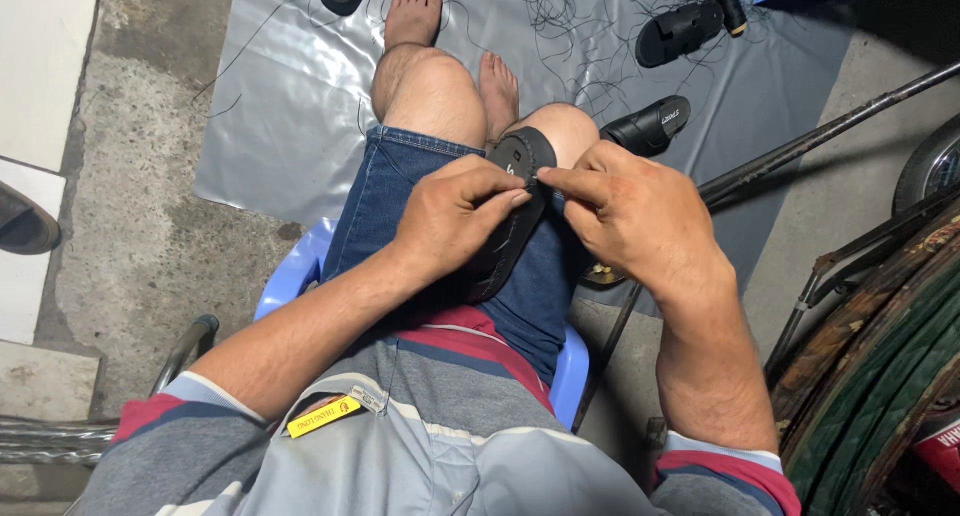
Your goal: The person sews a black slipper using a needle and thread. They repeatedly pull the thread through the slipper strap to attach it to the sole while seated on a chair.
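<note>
Across the person's lap, a black sandal [510, 216] lies lengthwise on the denim shorts [400, 191], its strap end near the knees. The left hand [450, 216] grips the sandal from the side, its fingers [500, 198] curled closed over the strap edge. The right hand [630, 221] meets it from the other side, thumb and forefinger pinched together at the same spot on the strap; whether they hold a needle or thread there is too small to tell. The person sits on a blue plastic chair [290, 276]. Ahead of the bare feet, a grey sheet [290, 106] covers the floor, strewn with loose black thread [560, 16], with another black sandal [648, 126] just beside the right knee.
</note>
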